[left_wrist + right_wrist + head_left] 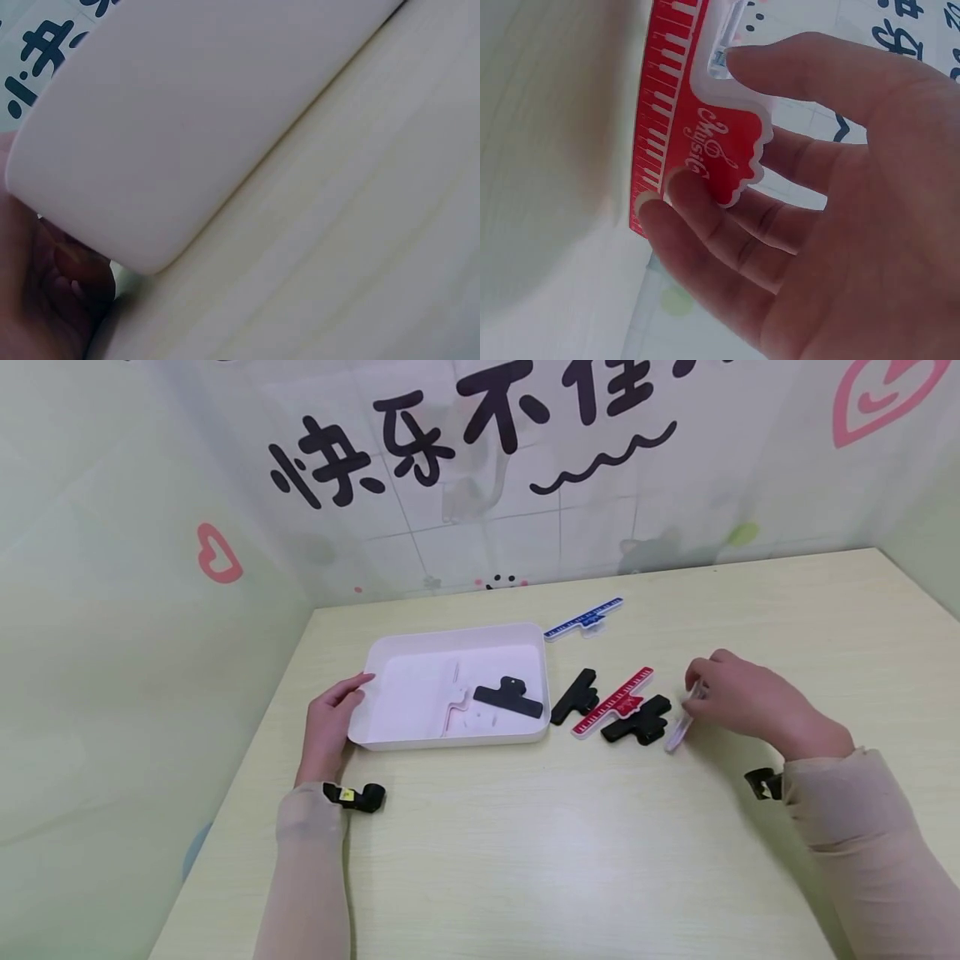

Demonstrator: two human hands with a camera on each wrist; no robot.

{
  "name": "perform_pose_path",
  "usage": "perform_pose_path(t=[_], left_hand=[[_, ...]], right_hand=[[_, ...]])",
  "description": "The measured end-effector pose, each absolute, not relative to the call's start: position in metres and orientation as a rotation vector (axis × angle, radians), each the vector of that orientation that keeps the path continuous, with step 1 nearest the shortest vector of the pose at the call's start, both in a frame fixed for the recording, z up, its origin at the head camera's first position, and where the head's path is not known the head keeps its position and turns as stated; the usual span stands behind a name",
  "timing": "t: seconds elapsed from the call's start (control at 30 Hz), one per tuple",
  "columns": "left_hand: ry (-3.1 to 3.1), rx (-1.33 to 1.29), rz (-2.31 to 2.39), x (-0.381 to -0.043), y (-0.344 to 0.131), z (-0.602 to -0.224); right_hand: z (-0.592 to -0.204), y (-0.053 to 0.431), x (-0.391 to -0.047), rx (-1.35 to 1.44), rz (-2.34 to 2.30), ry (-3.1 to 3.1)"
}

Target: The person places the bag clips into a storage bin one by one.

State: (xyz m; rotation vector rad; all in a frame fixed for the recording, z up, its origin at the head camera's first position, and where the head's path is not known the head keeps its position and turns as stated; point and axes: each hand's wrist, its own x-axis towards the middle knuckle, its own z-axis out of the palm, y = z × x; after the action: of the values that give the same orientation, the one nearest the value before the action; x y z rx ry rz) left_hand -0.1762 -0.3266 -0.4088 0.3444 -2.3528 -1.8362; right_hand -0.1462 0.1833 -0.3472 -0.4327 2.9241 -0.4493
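My left hand (327,718) grips the left side of a shallow white tray (450,745) at its rim. In the left wrist view the tray's wall (172,120) fills much of the picture, with curled fingers (82,274) beside its corner. To the right, my right hand (750,697) pinches a red piano-key music clip (727,161), seen nearly edge-on from the head. Inside the tray lie a black clip (510,697) and a pale clip (454,702). Between tray and right hand are two black clips (576,695) and another red clip (613,703), which overlaps one of them.
A blue piano-key clip (585,618) lies behind the black clips, near the tray's back right corner. The light wooden table (540,843) ends at a back wall hung with a printed white sheet (517,527).
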Motion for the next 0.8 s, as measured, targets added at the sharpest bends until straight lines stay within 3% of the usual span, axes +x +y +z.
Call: perform_pose_path(t=[0.8], left_hand=[[-2.320, 0.363, -1.872, -0.177, -0.326, -0.410]], right_hand=[[-0.339, 0.140, -0.148, -0.474, -1.067, 2.998]])
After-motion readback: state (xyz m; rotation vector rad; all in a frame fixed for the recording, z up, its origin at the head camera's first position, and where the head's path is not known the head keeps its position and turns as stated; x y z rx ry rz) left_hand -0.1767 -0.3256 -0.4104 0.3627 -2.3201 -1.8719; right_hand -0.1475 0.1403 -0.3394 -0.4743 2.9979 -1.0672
